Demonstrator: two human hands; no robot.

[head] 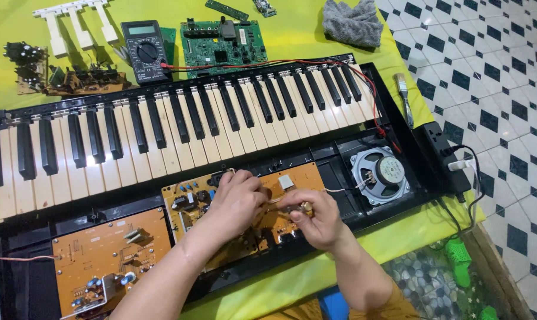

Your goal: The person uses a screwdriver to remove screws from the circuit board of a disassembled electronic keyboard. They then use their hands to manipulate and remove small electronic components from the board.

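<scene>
A: Where were the hands?
B: Left hand (236, 198) pressed down on the orange circuit board (292, 184); right hand (316, 216) just beside it, pinched around a small metal part (298, 207).
A: Advice?
B: Steadiness mattered; wires looked fragile.

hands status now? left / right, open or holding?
Left hand: curled shut on the orange circuit board in the open keyboard; whether it holds anything cannot be told.
Right hand: fingers closed on a small brass-coloured part.

You have one view only, from the camera on your head. It looks steeply down, close over the opened black electronic keyboard (179, 118) on the yellow-green cloth-covered table (292, 41).
</scene>
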